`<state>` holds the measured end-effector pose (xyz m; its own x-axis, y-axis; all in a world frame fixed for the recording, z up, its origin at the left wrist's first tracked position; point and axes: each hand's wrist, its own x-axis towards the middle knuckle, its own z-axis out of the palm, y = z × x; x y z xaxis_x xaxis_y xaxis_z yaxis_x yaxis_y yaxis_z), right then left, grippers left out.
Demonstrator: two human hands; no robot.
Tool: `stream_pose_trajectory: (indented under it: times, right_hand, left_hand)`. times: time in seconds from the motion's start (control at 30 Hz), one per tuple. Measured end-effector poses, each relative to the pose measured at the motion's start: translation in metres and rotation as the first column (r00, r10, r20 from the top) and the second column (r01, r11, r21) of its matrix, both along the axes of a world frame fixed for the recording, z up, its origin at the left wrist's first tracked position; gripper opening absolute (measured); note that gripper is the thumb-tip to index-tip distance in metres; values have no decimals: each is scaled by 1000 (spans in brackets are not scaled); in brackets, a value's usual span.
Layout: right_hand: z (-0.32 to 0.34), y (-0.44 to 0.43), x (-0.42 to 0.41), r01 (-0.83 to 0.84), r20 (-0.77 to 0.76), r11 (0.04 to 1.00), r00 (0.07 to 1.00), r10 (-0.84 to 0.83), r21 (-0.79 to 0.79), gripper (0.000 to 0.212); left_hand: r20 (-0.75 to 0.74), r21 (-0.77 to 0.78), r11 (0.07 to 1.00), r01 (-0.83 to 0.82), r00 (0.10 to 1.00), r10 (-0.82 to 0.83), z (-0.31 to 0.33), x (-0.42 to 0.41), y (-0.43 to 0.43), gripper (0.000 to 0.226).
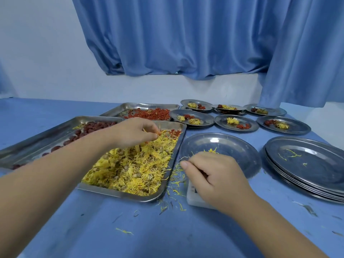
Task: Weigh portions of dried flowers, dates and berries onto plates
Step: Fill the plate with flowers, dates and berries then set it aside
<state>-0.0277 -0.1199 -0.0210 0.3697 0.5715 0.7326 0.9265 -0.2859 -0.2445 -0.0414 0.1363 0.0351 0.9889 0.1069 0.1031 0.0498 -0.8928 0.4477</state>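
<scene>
**Both hands at the flowers, one over the tray, one at the plate**

Two bare forearms reach in from the near edge over the blue table [130, 229]. The right hand [214, 175] lies over the white scale [193, 197], knuckles up and fingers curled under, at the near-left rim of the plate [234, 144] that sits on the scale. A small tuft of yellow petals shows on the plate just beyond the knuckles. Whether the fingers grip anything cannot be told.

The left hand [134, 132] hovers over the far end of the flower tray [119, 193], thumb and fingertips pinched together on a few strands of the dried flowers [134, 168], which fill the tray below it. Loose petals lie scattered on the table between tray and scale.

Left of the flower tray stands a tray [37, 138] of dates [96, 125]; behind it is a tray [145, 105] of red berries [154, 113]. Filled plates [236, 122] sit in rows at the far right, well apart from both hands. A stack of plates [307, 164] stands right of the scale.
</scene>
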Motion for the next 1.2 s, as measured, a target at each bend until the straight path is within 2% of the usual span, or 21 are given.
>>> stream_pose_trajectory:
  times: [0.07,0.2,0.27,0.37,0.47,0.57,0.67,0.8,0.9,1.1,1.2]
  right_hand:
    - [0,21,-2,-15,20,999,1000,16,-45,46]
    - [-16,41,-6,-8,129,994,991,23,-111,44]
    - [-25,42,-10,-9,179,992,983,32,-125,45]
    - [-30,41,-11,-23,149,993,988,40,-114,49]
    - [-30,44,-9,-5,146,995,989,19,-96,48]
    - [-31,45,-7,7,164,996,987,8,-93,42]
    - [-33,45,-6,19,168,995,986,-1,-102,40]
    - [-32,44,-4,21,142,995,990,-6,-101,41]
    - [-32,43,-5,16,133,995,991,-3,-99,41]
    - [-28,38,-6,19,98,997,995,-12,-76,39]
    - [-26,34,-5,17,78,998,997,-12,-58,36]
  left_hand:
    - [-5,41,997,-69,998,69,7,-12,31,17]
    - [84,0,969,-249,965,248,14,-35,98,11]
    - [107,-52,947,-318,941,322,13,-44,132,12]
    - [86,-159,898,-410,900,427,0,-57,176,16]
    - [20,-37,864,-502,864,503,-26,-63,204,22]
    - [-78,173,863,-475,867,493,-51,-59,212,22]
    - [-106,274,856,-438,871,480,-64,-50,211,29]
    - [-79,291,848,-444,872,484,-65,-45,212,32]
    - [-55,282,838,-468,864,501,-64,-45,212,27]
    - [-58,361,792,-493,836,546,-68,-52,216,18]
    - [21,267,783,-562,815,579,-67,-57,214,16]
